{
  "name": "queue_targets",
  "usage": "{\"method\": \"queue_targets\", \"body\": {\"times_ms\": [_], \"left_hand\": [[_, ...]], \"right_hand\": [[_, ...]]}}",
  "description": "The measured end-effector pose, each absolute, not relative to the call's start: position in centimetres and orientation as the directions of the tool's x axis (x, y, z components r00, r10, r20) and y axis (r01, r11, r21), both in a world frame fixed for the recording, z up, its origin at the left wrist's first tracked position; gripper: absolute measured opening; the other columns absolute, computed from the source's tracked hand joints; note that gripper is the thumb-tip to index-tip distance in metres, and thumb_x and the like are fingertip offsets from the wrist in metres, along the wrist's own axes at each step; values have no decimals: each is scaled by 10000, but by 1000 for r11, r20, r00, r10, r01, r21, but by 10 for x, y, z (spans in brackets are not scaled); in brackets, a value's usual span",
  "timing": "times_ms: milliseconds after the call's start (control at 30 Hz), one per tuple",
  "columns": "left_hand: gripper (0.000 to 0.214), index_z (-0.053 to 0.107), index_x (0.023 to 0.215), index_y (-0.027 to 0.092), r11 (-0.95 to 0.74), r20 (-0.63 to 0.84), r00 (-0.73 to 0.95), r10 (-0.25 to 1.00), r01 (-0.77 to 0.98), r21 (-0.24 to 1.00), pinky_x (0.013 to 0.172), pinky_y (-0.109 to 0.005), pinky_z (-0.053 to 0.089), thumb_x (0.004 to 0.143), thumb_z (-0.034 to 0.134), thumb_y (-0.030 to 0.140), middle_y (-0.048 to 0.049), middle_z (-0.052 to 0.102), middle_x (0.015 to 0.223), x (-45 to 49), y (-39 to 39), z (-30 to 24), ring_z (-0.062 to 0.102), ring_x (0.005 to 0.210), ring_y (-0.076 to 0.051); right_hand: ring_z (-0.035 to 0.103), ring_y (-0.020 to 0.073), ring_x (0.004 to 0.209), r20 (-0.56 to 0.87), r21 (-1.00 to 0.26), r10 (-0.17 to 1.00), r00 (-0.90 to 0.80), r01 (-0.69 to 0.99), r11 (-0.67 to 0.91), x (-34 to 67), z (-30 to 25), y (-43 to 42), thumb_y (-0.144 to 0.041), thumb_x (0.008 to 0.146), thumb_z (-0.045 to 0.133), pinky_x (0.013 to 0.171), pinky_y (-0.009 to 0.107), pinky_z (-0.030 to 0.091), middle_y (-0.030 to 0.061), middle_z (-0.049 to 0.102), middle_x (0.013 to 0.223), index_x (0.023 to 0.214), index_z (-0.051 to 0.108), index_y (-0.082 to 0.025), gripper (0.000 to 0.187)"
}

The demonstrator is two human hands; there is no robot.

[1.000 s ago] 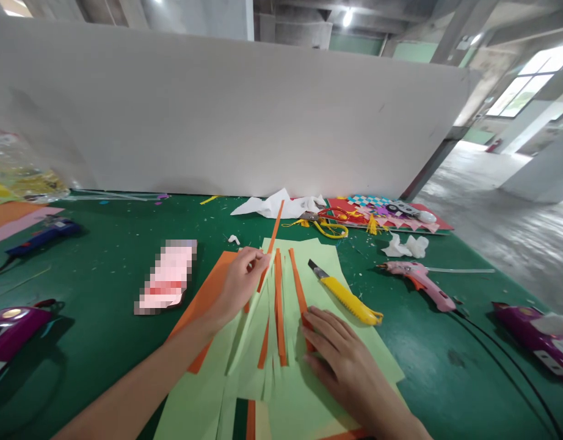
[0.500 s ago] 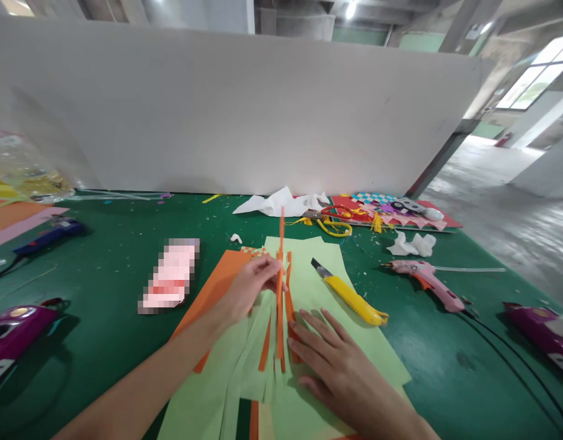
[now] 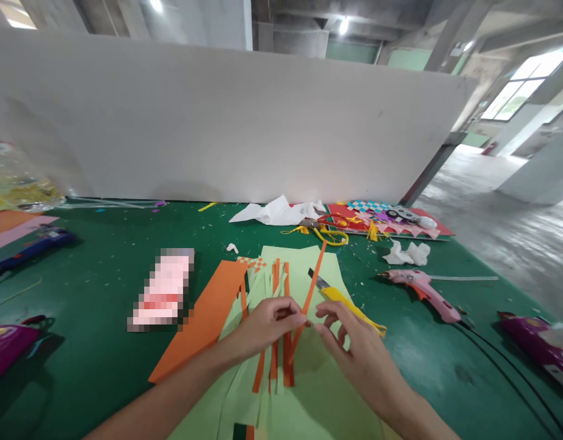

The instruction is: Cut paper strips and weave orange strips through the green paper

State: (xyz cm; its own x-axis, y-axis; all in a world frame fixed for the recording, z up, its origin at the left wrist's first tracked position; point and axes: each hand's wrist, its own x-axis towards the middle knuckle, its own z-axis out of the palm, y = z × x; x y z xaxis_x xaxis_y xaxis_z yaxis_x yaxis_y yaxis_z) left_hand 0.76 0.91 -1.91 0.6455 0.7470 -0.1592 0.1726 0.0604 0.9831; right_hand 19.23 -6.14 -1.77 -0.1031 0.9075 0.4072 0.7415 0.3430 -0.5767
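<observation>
A thin orange paper strip [image 3: 315,283] is pinched between the thumb and fingers of my left hand [image 3: 273,322], slanting up to the right. My right hand [image 3: 361,348] is close beside it, thumb and fingers curved and apart, with nothing visible between them. Below both hands lie light green paper sheets [image 3: 330,397], with more orange strips [image 3: 287,293] and narrow green strips on top. A larger orange sheet [image 3: 203,321] is to the left of my left hand. The yellow utility knife [image 3: 343,298], blade out, lies partly behind my right hand.
On the green table [image 3: 107,287], a pink glue gun [image 3: 421,284] with a cord lies right. Scissors [image 3: 330,232] and crumpled white tissue [image 3: 281,212] are at the back, before a white panel [image 3: 208,122]. A blurred-out pink item [image 3: 165,287] is left; purple tools sit at both sides.
My left hand has moved right and nearer, lifting the orange strip, which now tilts right instead of standing straight. My right hand has risen off the paper towards the strip.
</observation>
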Motion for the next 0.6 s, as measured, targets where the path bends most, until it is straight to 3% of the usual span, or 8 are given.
{"method": "queue_targets", "body": {"times_ms": [200,367,500,600], "left_hand": [[275,484,662,167,-15,-144,645,750,234,972,553,-223,277,827,566,372,49,385,631,10,7,-24,355,599,-100],[282,495,666,165,-75,-110,623,774,263,962,546,-215,302,822,570,388,42,432,627,11,2,-24,390,587,-98],[316,456,651,175,-407,138,547,826,407,818,563,-233,335,834,563,409,37,469,607,6,-4,-24,434,567,-108],[205,485,746,183,-593,305,555,774,468,656,661,-273,390,904,458,311,-7,535,739,4,-3,-28,496,705,-151]], "right_hand": [[562,121,563,241,-765,968,-62,602,230,181,-13,-36,-231,839,513,516,209,437,0,644,651,706,639,-191,188],[520,111,531,6,-837,1000,-16,547,14,178,-8,-27,-273,823,507,491,200,375,-14,583,554,617,598,-169,248],[489,99,467,-155,-880,987,-35,458,-122,178,-14,-23,-318,873,430,473,201,360,-33,522,513,644,534,-173,290],[442,97,415,-183,-821,982,-41,556,-129,179,-25,-22,-280,890,396,435,209,299,-41,484,473,629,487,-183,293]]}}
